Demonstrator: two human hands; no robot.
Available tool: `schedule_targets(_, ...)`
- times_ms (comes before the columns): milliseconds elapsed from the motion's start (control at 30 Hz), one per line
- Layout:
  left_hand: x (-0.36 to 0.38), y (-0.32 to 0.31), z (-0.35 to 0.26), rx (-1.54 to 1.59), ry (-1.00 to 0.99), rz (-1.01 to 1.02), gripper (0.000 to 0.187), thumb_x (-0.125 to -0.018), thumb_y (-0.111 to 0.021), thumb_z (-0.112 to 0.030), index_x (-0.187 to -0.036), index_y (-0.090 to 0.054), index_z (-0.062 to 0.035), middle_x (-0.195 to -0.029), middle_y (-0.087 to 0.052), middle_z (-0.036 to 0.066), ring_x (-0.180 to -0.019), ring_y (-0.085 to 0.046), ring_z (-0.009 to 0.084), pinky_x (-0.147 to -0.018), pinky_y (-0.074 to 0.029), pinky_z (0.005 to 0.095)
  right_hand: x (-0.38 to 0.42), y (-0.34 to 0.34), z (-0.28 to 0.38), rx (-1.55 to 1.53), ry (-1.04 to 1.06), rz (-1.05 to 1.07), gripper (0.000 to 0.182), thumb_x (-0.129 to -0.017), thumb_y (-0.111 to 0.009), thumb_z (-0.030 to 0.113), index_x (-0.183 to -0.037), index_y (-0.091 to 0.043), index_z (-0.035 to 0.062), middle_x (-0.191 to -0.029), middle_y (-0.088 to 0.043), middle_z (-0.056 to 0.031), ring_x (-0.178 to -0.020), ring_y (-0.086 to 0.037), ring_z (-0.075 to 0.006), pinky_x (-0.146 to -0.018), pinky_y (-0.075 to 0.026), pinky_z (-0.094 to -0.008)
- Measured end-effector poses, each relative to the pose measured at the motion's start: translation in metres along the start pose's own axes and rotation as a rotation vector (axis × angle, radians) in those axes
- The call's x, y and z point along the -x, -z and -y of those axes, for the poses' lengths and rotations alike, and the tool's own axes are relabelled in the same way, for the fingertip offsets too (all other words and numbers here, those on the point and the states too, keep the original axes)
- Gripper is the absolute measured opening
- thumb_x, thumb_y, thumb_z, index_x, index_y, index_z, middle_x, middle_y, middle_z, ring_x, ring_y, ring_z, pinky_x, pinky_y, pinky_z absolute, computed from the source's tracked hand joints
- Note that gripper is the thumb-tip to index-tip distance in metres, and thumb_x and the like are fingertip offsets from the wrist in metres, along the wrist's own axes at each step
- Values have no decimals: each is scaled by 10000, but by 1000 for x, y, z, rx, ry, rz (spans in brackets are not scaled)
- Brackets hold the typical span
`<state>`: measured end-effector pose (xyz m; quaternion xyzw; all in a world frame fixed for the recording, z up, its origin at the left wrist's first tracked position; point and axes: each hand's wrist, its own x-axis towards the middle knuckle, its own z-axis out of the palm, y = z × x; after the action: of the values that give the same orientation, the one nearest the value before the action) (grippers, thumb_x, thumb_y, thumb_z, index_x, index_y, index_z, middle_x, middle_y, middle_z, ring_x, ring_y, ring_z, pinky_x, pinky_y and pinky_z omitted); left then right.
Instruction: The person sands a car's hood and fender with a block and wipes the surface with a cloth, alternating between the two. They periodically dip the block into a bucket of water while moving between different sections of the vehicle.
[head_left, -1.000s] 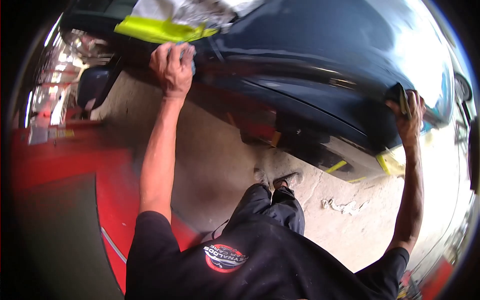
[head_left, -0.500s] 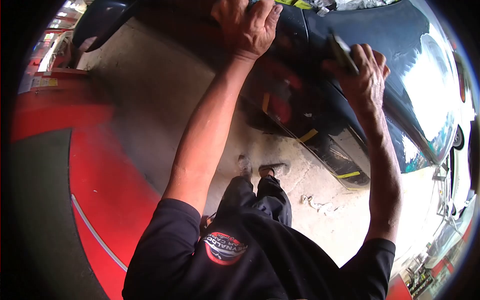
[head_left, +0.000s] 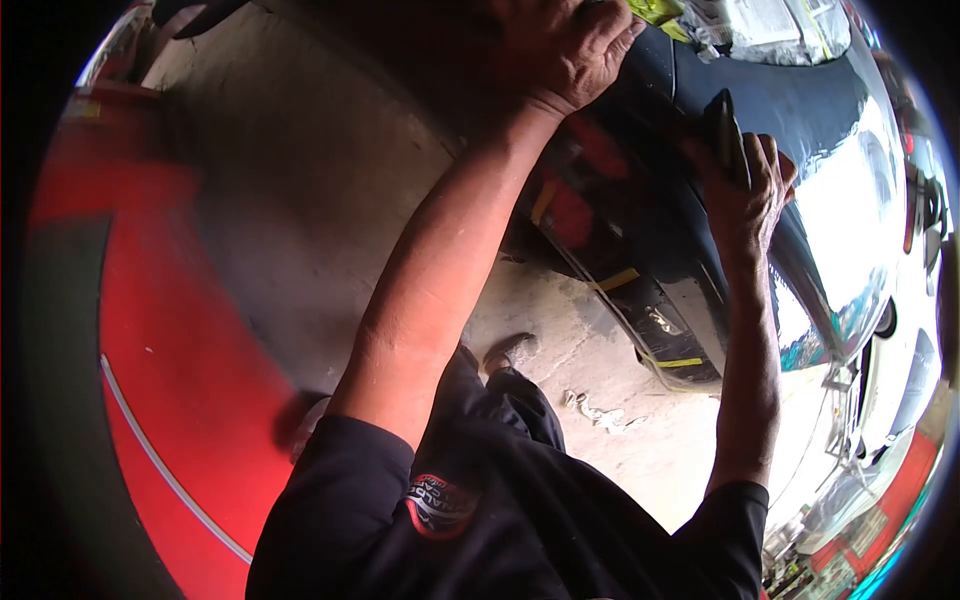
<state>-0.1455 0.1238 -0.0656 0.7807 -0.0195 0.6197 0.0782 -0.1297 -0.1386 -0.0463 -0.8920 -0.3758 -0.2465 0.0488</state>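
Observation:
A dark car body (head_left: 640, 230) fills the upper middle, with a glossy, strongly lit curved surface on its right. My right hand (head_left: 750, 195) is closed round a slim, dark, flat sanding block (head_left: 728, 135), seen nearly edge-on above the dark panel. Whether the block touches the panel is hard to see. My left hand (head_left: 575, 50) lies against the car's dark side at the top of the view, knuckles bent and fingers a little apart. Its fingertips are partly hidden, and I see nothing held there.
Yellow tape strips (head_left: 620, 279) mark the car's lower side. Plastic-and-paper masking (head_left: 770, 30) covers part at the top. A red panel (head_left: 190, 390) stands left. Crumpled scraps (head_left: 600, 412) lie on the concrete floor (head_left: 300, 200) by my feet; a white car (head_left: 890, 370) is at right.
The view has shifted, so the car sits farther right and lower. The block has turned more upright in my right hand. My left hand appears farther right, still at the car; my feet have moved.

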Motion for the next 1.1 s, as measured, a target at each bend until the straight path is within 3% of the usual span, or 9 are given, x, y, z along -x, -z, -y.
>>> schedule_targets(100,0,0,1,7,34,0,163,-935,-720,-296,-973,-658,-149,-1065,-577,111,-1042,-575,365,-918,-436,565,-7,-13,9,-55,-126,-39,426,-836,-849,438,-1039,-710,91,-1078,-650,-89,-1106,-551,-404,-924,-400,-562)
schedule_targets(200,4,0,-5,-3,28,-14,170,-943,-707,-307,-966,-657,-146,-1058,-572,111,-1035,-573,357,-915,-437,563,-3,-12,8,5,-79,-107,406,-835,-858,422,-1041,-715,102,-1064,-649,-86,-1105,-552,-408,-909,-407,-565)
schedule_targets(300,3,3,-3,-7,39,38,159,-947,-701,-304,-975,-662,-152,-1063,-572,112,-1034,-573,360,-905,-438,562,9,-1,-10,68,116,-28,398,-840,-860,396,-1088,-729,113,-1077,-634,-91,-1104,-548,-390,-922,-414,-551)
schedule_targets(467,3,1,-5,-30,5,-22,159,-951,-698,-309,-981,-663,-157,-1070,-575,107,-1034,-577,358,-893,-439,559,-13,1,23,-143,-197,-78,452,-815,-872,430,-1098,-737,104,-1120,-636,-102,-1127,-543,-394,-952,-392,-560)
schedule_targets(633,3,2,-3,-20,18,-34,155,-946,-703,-294,-989,-666,-150,-1060,-576,103,-1034,-578,354,-900,-438,562,10,2,-4,5,71,-23,389,-853,-847,371,-1109,-740,99,-1124,-640,-95,-1136,-550,-380,-958,-402,-558)
schedule_targets(767,6,-1,-3,-9,8,-50,154,-944,-702,-293,-977,-664,-148,-1063,-577,101,-1040,-578,350,-902,-439,558,-17,1,31,-110,-118,-99,343,-870,-833,330,-1114,-743,106,-1140,-635,-95,-1112,-566,-367,-942,-408,-551)
schedule_targets(933,5,3,-4,-23,49,34,147,-939,-707,-297,-956,-663,-158,-1050,-567,101,-1049,-574,354,-909,-434,560,-1,1,3,49,112,-55,403,-854,-844,381,-1122,-738,99,-1141,-636,-100,-1105,-561,-375,-950,-405,-568)
schedule_targets(1033,6,-1,-2,7,30,-44,163,-937,-709,-309,-921,-641,-163,-1030,-556,97,-1036,-573,351,-912,-432,558,-14,-12,20,-97,-142,-118,443,-840,-853,422,-1120,-737,99,-1136,-634,-104,-1150,-528,-396,-960,-397,-578)
schedule_targets(1100,3,-2,-3,-7,-4,-88,168,-936,-708,-309,-902,-636,-161,-1030,-556,95,-1028,-573,344,-910,-433,554,-10,-10,21,16,-63,-135,317,-868,-822,369,-1108,-757,173,-1020,-655,-31,-1037,-575,-291,-907,-425,-516)
